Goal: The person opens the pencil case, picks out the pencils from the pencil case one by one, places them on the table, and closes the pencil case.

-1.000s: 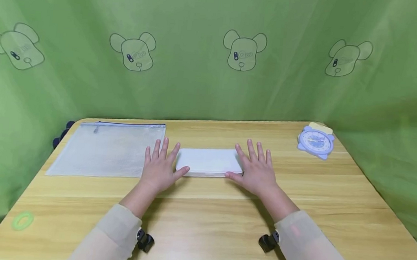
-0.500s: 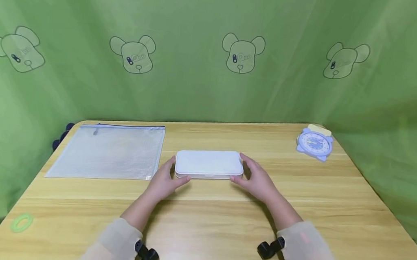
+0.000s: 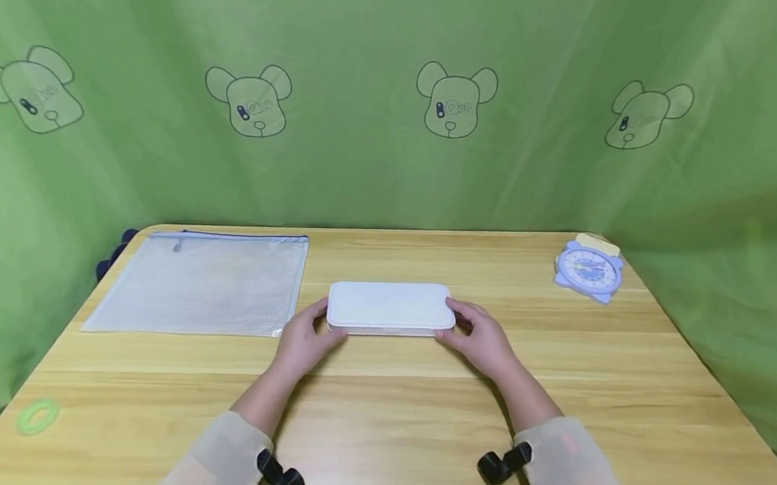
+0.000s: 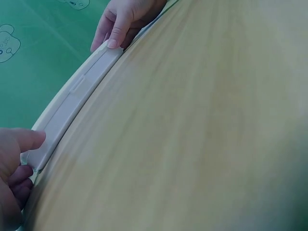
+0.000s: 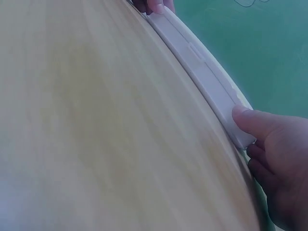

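Note:
A white pencil case with rounded corners lies flat on the table, its lid down. In both wrist views its front side shows a lid seam and a small latch at the middle. My left hand holds the case's left end, thumb at the front corner and fingers round the end. At the other end my right hand grips in the same way, its thumb on the front side. The right hand's lower fingers are bent under the thumb, beside the case's end.
Left of the case lies a clear mesh zip bag. A blue toy clock sits at the back right with a pale yellow block behind it. Near the left edge is a green ring. A green curtain hangs behind the wooden table.
Both hands went from spread fingers beside the case to curled fingers at its two ends. The case stays at nearly the same place.

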Tool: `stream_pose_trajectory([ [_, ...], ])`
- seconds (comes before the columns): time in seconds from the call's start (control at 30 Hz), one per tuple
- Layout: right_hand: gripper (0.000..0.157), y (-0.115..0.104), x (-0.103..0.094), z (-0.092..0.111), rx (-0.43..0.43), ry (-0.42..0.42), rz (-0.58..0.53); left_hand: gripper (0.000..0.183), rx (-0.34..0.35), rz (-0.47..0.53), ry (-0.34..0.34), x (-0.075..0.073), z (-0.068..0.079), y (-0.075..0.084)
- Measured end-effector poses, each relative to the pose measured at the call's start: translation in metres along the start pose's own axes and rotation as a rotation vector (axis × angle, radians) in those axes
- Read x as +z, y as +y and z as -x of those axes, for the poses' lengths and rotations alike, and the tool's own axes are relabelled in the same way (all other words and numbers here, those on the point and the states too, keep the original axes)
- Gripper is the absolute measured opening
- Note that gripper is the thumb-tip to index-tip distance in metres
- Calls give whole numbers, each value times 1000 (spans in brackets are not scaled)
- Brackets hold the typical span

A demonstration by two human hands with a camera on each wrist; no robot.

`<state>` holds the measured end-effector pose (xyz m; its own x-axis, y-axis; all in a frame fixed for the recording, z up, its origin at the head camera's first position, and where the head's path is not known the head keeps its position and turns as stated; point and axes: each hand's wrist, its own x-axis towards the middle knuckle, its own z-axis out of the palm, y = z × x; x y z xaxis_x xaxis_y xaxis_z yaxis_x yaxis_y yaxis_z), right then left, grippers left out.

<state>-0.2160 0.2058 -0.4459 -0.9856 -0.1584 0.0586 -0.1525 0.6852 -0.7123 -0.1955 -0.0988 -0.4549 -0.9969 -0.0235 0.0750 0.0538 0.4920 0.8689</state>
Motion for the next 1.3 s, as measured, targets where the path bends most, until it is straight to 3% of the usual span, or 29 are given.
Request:
stream_pose_trajectory([
  [0.5,65,3,-2,-2,-11,23,0,64,-19,-18,36,2,-4,1],
  [0.7,61,1,-3,-2,-30,43,-56,64,-25,-19,44,2,-3,1],
  [0.97,58,-4,-7,-7,-39,79,-57,53,0,-93,52,3,2,4],
  [1.3,51,-11,-20,-24,17,133,-100,54,-4,-64,90,9,4,9],
])
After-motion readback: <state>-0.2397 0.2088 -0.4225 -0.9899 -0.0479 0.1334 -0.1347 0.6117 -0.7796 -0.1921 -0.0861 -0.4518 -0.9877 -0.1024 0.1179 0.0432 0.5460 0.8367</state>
